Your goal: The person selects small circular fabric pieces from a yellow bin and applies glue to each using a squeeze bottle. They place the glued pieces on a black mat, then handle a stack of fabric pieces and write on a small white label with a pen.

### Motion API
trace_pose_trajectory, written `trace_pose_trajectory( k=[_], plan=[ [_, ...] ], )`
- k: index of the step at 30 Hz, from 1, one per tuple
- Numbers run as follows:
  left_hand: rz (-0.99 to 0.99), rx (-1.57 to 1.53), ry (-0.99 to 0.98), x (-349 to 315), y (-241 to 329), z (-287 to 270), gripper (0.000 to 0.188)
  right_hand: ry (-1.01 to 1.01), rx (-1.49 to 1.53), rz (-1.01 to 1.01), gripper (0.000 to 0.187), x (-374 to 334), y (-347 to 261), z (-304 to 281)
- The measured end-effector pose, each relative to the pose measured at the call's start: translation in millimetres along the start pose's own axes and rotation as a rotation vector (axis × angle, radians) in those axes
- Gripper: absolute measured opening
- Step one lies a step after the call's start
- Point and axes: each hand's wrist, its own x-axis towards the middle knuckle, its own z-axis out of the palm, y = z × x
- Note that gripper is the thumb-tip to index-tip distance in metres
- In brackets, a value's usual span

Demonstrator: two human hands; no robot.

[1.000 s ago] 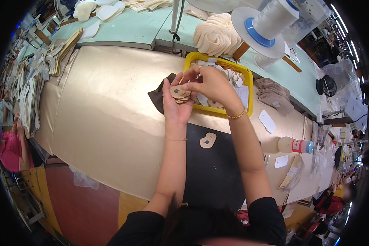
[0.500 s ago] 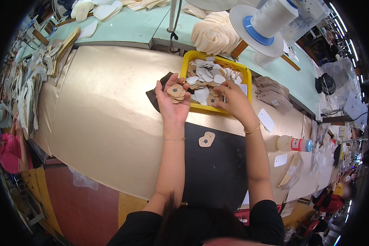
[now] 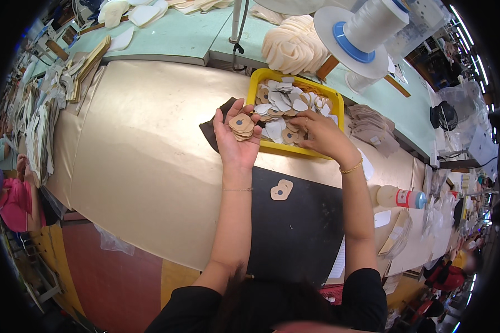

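On my upturned left palm (image 3: pixel 239 145) lies a small stack of rounded tan cut pieces (image 3: pixel 241 123), the top one with a dark round spot. My fingers curl up around the stack. My right hand (image 3: pixel 329 136) reaches into a yellow plastic tray (image 3: pixel 339 105), its thumb and fingers apart over the loose pieces. White cut pieces (image 3: pixel 273 129) and tan ones fill the tray in a jumble. A single tan piece (image 3: pixel 281 190) with a dark spot and a slit lies on a black mat (image 3: pixel 294 222) between my forearms.
A dark cloth (image 3: pixel 208 133) lies beside my left hand. At the right stand a glue-like bottle (image 3: pixel 401 197) and stacked beige pieces (image 3: pixel 372 127). Behind the tray are a pale bundle (image 3: pixel 294 44) and a large thread cone (image 3: pixel 378 22). Layered pieces (image 3: pixel 39 130) hang at far left.
My right hand has shifted slightly to the right within the tray, its wrist moving outward. My left hand still holds the stack in nearly the same place.
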Motion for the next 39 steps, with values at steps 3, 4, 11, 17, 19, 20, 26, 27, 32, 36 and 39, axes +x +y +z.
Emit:
trace_pose_trajectory(
  k=[3, 4, 11, 17, 19, 20, 26, 27, 32, 36, 39],
  plan=[
    [-0.001, 0.003, 0.0, 0, 0, 0, 0.045, 0.067, -0.018, -0.024, 0.032, 4, 1, 1],
    [-0.002, 0.003, 0.0, 0, 0, 0, 0.045, 0.084, -0.015, -0.018, 0.031, 4, 1, 1],
    [0.009, 0.012, -0.009, 0, -1, 1, 0.046, 0.111, -0.088, -0.022, 0.032, -1, -6, 6],
    [-0.005, 0.01, -0.012, -1, 0, 1, 0.043, 0.148, -0.08, -0.011, 0.029, 5, -1, 8],
    [-0.01, 0.007, -0.032, -1, 0, 0, 0.041, 0.184, -0.138, 0.007, 0.028, 7, -1, 11],
    [-0.011, 0.006, -0.057, 0, -1, 0, 0.041, 0.208, -0.163, 0.007, 0.028, 8, -1, 12],
    [-0.03, 0.05, -0.075, 1, -5, -1, 0.039, 0.32, -0.248, 0.015, 0.02, 8, -6, 14],
    [-0.043, 0.058, -0.078, 1, -5, -1, 0.039, 0.331, -0.217, 0.001, 0.019, 6, -6, 11],
    [-0.208, -0.029, -0.166, 2, -6, -3, 0.039, 0.351, 0.094, 0.091, 0.02, -9, -8, -14],
    [-0.249, 0.009, -0.142, 1, -11, 1, 0.039, 0.327, 0.448, 0.242, 0.021, -11, -15, -25],
    [-0.271, 0.043, -0.155, -3, -15, 8, 0.038, 0.374, 0.738, 0.137, 0.026, 0, -32, -13]
  ],
)
